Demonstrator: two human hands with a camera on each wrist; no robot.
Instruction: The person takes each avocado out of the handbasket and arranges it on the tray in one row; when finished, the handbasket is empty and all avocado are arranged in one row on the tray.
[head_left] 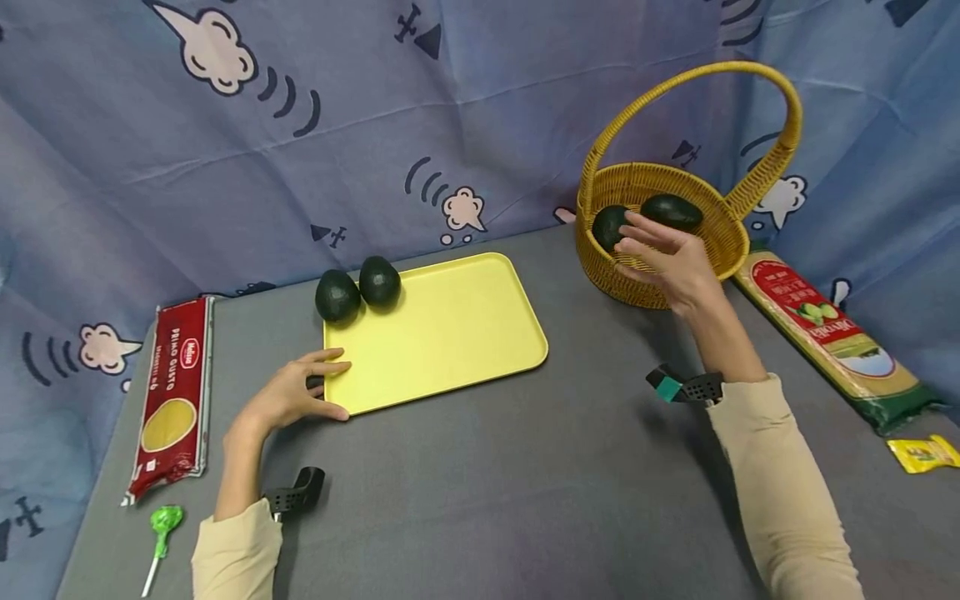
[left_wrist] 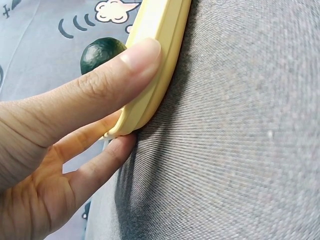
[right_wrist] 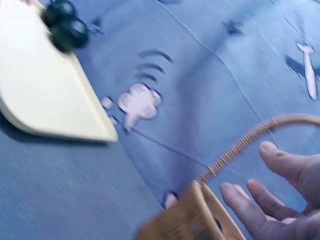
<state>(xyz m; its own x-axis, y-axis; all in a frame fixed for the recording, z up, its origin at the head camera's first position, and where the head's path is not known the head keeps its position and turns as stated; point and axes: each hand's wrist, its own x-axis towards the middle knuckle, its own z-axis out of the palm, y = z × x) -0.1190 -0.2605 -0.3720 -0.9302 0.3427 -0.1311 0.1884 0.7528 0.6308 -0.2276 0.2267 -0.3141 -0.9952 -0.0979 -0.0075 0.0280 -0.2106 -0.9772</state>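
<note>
A yellow tray (head_left: 442, 325) lies on the grey table. My left hand (head_left: 292, 392) grips its near left corner; in the left wrist view the thumb (left_wrist: 142, 57) presses the tray's side (left_wrist: 167, 65) while fingers touch around the corner. Two dark green avocados, one (head_left: 337, 297) at the far left corner and another (head_left: 380, 282) beside it, sit on the tray. My right hand (head_left: 671, 262) is over the near rim of a yellow wicker basket (head_left: 618, 279), fingers spread and holding nothing. Inside the basket are two more avocados, one (head_left: 609, 227) partly behind my fingertips, the other (head_left: 672, 212) farther back.
On the left lie a red spaghetti pack (head_left: 174, 392) and a green lollipop (head_left: 162, 533). A long pasta pack (head_left: 832, 333) lies right of the basket, with a small yellow wrapper (head_left: 924, 454) nearer. The basket's tall handle (head_left: 705, 73) arches up before a patterned blue cloth (head_left: 480, 108).
</note>
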